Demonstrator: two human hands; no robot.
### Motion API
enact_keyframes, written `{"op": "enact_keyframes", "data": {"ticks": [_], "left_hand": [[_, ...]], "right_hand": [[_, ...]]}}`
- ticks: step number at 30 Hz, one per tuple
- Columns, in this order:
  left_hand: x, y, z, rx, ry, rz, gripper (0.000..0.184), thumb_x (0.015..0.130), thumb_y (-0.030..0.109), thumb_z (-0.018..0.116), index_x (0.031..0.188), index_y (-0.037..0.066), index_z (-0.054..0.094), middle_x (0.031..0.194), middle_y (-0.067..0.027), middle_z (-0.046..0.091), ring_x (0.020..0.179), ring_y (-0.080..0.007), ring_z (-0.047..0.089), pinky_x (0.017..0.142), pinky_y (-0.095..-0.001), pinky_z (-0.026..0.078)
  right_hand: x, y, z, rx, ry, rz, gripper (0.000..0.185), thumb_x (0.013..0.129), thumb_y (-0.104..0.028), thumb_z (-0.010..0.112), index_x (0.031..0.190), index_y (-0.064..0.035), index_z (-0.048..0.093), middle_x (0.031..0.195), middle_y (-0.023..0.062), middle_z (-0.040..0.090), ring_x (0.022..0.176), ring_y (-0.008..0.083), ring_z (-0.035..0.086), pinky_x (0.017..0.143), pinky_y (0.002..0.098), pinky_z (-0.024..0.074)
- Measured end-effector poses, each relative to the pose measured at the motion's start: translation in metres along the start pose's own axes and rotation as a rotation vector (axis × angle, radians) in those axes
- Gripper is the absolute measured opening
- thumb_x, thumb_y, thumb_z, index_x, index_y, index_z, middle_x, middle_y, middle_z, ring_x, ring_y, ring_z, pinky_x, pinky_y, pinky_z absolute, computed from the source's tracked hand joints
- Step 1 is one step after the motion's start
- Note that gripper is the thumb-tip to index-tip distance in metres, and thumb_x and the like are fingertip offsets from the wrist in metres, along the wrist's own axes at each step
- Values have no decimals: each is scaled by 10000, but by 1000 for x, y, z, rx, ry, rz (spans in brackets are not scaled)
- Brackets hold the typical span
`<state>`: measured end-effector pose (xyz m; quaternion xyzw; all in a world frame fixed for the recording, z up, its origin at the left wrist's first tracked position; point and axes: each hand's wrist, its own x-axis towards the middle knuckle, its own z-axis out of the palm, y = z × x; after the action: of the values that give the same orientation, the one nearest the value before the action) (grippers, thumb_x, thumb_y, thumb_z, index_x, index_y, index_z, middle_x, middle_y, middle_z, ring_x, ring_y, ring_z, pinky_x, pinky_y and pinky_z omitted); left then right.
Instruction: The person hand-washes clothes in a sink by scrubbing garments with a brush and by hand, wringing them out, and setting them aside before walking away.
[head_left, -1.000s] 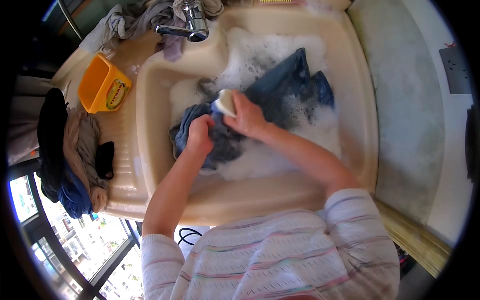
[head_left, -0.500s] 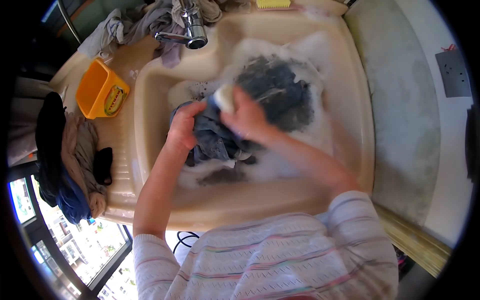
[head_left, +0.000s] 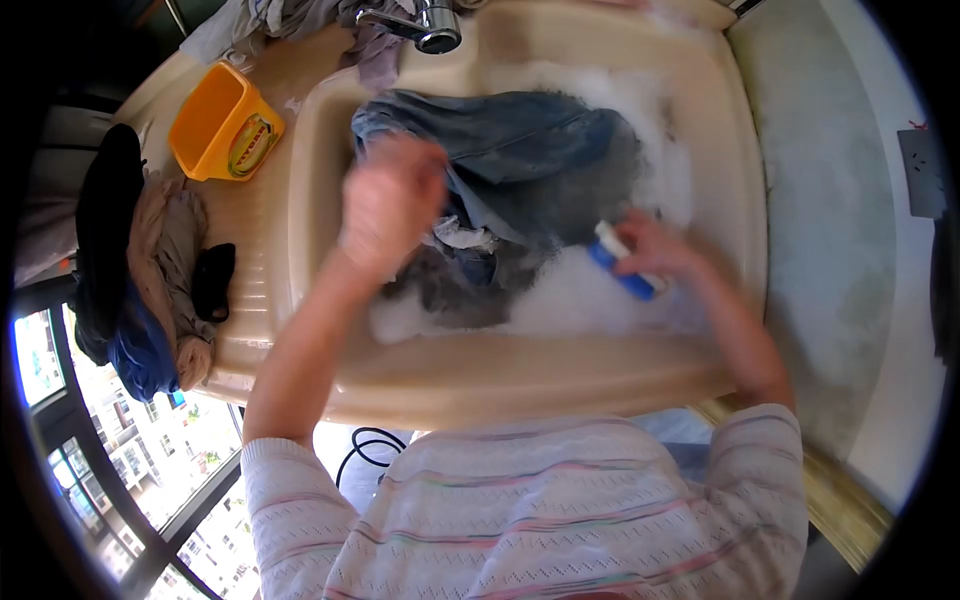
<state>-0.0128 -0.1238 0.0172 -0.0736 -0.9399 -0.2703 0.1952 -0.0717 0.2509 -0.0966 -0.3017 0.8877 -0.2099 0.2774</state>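
Note:
A soaked blue denim garment (head_left: 530, 135) lies spread in dark, soapy water in the beige sink (head_left: 560, 375). My left hand (head_left: 390, 205), smeared by motion, is over the garment's left part, its fingers curled closed on the fabric. A whitish piece of the cloth (head_left: 465, 235) shows just right of that hand. At the right of the sink, my right hand (head_left: 650, 245) grips a blue-and-white scrubbing brush (head_left: 625, 270) low over the foam, apart from the garment. Part of the garment is under cloudy water.
The chrome faucet (head_left: 437, 28) is above the sink's back edge. A yellow plastic tub (head_left: 225, 125) stands on the ribbed drainboard (head_left: 250, 290) at left. Dark and beige clothes (head_left: 150, 270) hang over the drainboard's left side, and more grey laundry (head_left: 280, 25) lies behind. A wall (head_left: 820, 220) borders the right.
The bunched garment is now spread out across the water. My right hand has moved right with the brush, away from my left hand. The view has shifted slightly.

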Motion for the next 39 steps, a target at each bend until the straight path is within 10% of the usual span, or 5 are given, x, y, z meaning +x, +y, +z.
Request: {"op": "enact_keyframes", "data": {"ticks": [2, 10, 23, 32, 39], "left_hand": [[-33, 20, 18, 65, -621, -161, 185, 697, 187, 656, 841, 80, 610, 835, -95, 571, 841, -267, 575, 718, -372, 468], [-81, -30, 73, 415, -607, -70, 297, 604, 162, 671, 879, 79, 594, 898, -77, 531, 966, -266, 513, 782, -372, 446], [-53, -66, -65, -762, -356, -733, 166, 556, 42, 553, 709, -18, 573, 673, -17, 549, 659, -109, 496, 560, -252, 404], [-44, -41, -16, 343, -60, -177, 266, 682, 47, 571, 945, 80, 556, 950, -129, 548, 892, -323, 542, 723, -383, 448], [-56, -24, 23, 558, -555, -336, 480, 664, 138, 659, 1106, 87, 479, 1028, -109, 529, 1009, -290, 512, 831, -424, 415]], "right_hand": [[-7, -20, 14, -97, -158, 70, 584, 571, -299, 691, 1062, -11, 563, 957, 170, 605, 875, 303, 578, 808, 343, 453], [-5, -40, -1, 650, -97, 444, 318, 628, -153, 642, 903, 1, 597, 760, 46, 583, 654, 115, 542, 596, 259, 451], [-31, -17, -217, 1306, 721, 75, 318, 758, -274, 627, 973, -45, 582, 809, 55, 604, 709, 153, 586, 649, 280, 488], [48, 5, -148, 625, 570, 297, 408, 713, -219, 658, 1027, 18, 551, 843, 70, 599, 716, 151, 571, 648, 283, 472], [63, 20, -43, 715, 354, 352, 491, 659, -198, 664, 1077, 26, 536, 907, 86, 592, 767, 156, 562, 677, 285, 458]]}}
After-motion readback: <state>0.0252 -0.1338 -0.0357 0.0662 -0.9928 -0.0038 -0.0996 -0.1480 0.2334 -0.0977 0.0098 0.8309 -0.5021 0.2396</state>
